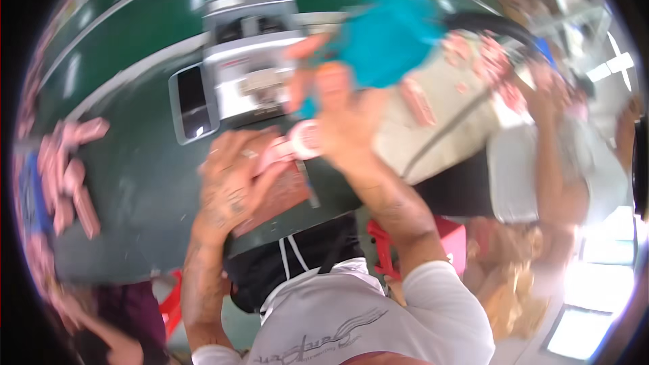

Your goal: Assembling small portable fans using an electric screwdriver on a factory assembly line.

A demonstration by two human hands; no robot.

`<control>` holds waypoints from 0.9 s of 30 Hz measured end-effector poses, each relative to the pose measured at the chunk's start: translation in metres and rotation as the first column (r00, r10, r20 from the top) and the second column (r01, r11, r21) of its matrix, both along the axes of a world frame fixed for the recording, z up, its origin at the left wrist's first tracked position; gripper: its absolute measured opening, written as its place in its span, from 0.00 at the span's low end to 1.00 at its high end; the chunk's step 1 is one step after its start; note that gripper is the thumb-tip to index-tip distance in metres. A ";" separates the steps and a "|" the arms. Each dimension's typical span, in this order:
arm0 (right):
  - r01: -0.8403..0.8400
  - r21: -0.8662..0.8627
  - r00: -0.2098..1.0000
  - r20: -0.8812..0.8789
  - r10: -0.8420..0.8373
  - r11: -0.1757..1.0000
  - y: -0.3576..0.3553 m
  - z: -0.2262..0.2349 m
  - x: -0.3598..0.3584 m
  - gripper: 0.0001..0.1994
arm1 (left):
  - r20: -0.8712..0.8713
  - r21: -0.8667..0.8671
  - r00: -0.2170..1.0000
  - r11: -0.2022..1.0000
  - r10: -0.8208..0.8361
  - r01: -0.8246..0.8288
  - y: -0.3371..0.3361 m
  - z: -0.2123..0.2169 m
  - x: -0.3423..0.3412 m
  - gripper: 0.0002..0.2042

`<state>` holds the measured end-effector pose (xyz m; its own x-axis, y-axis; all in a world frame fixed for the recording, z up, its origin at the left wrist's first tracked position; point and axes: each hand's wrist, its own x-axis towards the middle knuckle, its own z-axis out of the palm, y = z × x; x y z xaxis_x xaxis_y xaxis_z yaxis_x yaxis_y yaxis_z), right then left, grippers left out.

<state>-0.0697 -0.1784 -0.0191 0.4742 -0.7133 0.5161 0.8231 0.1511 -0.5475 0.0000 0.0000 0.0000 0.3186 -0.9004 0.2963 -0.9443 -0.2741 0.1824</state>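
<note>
Head view: A worker's left hand (233,172) grips the narrow end of a pink piece (306,140) over a reddish pad (284,196) on the green table (135,209). Apart from it, the right hand (348,115) stretches past the piece's round end toward a blurred teal object (392,40); its grip cannot be told. A phone (194,103) lies beside a silver machine (250,54).

Motion blur obscures whether the right hand (348,120) touches the pink piece (305,139).

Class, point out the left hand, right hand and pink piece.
Left hand (227,179): head view, back of hand.
Right hand (347,123): head view, back of hand.
Pink piece (305,139): head view, its round end.
</note>
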 end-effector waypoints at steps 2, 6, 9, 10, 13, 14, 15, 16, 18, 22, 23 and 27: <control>0.078 -0.093 0.995 -0.051 -0.083 0.993 -0.011 -0.013 -0.006 0.21 | -0.108 -0.041 0.994 0.999 -0.023 0.018 -0.007 -0.033 -0.010 0.21; 0.003 -0.339 0.919 -0.370 -0.136 0.941 -0.064 -0.017 -0.056 0.24 | -0.366 -0.212 0.930 0.975 -0.023 -0.059 -0.056 -0.085 -0.091 0.19; -0.061 -0.443 0.874 -0.456 -0.166 0.895 -0.056 -0.020 -0.050 0.31 | -0.383 -0.275 0.922 0.959 -0.051 -0.061 -0.058 -0.101 -0.094 0.20; -0.077 -0.445 0.882 -0.448 -0.147 0.892 -0.054 -0.023 -0.048 0.29 | -0.379 -0.280 0.924 0.958 -0.056 -0.057 -0.058 -0.102 -0.096 0.20; -0.095 -0.446 0.897 -0.427 -0.118 0.890 -0.055 -0.034 -0.046 0.27 | -0.371 -0.289 0.927 0.956 -0.055 -0.059 -0.062 -0.103 -0.101 0.20; -0.098 -0.447 0.897 -0.427 -0.116 0.889 -0.056 -0.036 -0.048 0.27 | -0.368 -0.292 0.928 0.955 -0.055 -0.059 -0.063 -0.103 -0.101 0.20; -0.105 -0.436 0.898 -0.427 -0.103 0.894 -0.058 -0.037 -0.049 0.26 | -0.369 -0.290 0.928 0.955 -0.050 -0.064 -0.064 -0.103 -0.103 0.20; -0.112 -0.424 0.899 -0.428 -0.090 0.899 -0.059 -0.037 -0.051 0.25 | -0.378 -0.291 0.925 0.954 -0.048 -0.069 -0.064 -0.101 -0.103 0.20; -0.126 -0.430 0.886 -0.454 -0.093 0.894 -0.058 -0.034 -0.051 0.26 | -0.391 -0.290 0.919 0.954 -0.050 -0.071 -0.064 -0.100 -0.104 0.19; -0.122 -0.345 0.802 -0.587 -0.112 0.931 -0.049 -0.018 -0.071 0.27 | -0.345 -0.308 0.937 0.949 -0.054 -0.059 -0.065 -0.102 -0.098 0.20; -0.093 -0.300 0.860 -0.505 -0.075 0.950 -0.051 -0.023 -0.078 0.21 | -0.358 -0.299 0.932 0.953 -0.056 -0.057 -0.065 -0.101 -0.098 0.20; -0.135 -0.276 0.835 -0.549 -0.040 0.952 -0.051 -0.025 -0.094 0.22 | -0.345 -0.293 0.936 0.955 -0.062 -0.045 -0.064 -0.101 -0.096 0.21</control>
